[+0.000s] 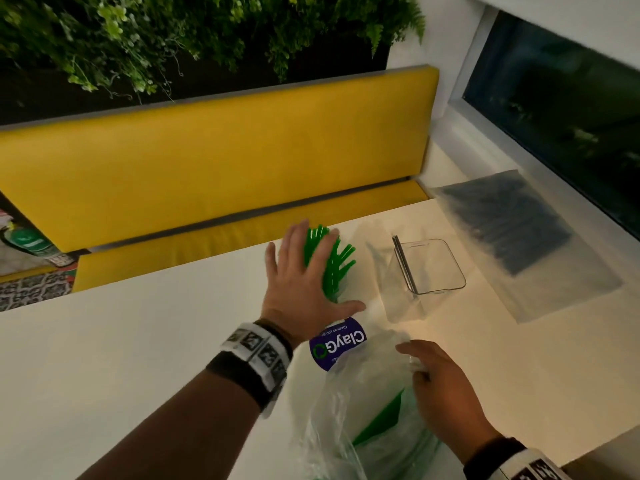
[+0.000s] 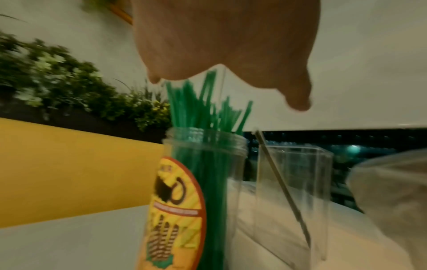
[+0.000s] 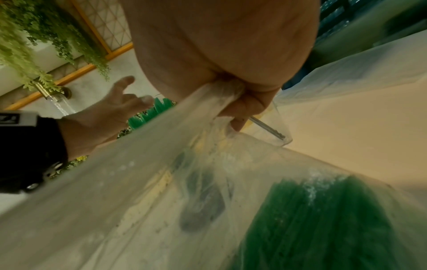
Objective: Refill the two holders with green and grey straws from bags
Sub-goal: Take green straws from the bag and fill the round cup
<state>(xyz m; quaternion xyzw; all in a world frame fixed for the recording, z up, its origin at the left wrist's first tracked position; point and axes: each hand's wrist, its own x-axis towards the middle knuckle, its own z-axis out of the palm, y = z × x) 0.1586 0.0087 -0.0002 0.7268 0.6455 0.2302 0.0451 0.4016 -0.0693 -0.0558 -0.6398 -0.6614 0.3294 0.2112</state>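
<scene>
Green straws (image 2: 208, 113) fill round jar (image 2: 203, 182), left hand (image 1: 304, 271) flat above; square holder (image 1: 429, 268) beside jar nearly empty; right hand (image 1: 446, 393) pinching straw bag (image 1: 367, 410).

My left hand (image 2: 226, 42) hangs flat just above the green straws (image 2: 203, 109) standing in the round clear jar (image 2: 208, 182) with its yellow label (image 2: 175, 210), beside a square clear holder (image 2: 295, 191) with one grey straw (image 2: 282, 184) leaning inside.
</scene>
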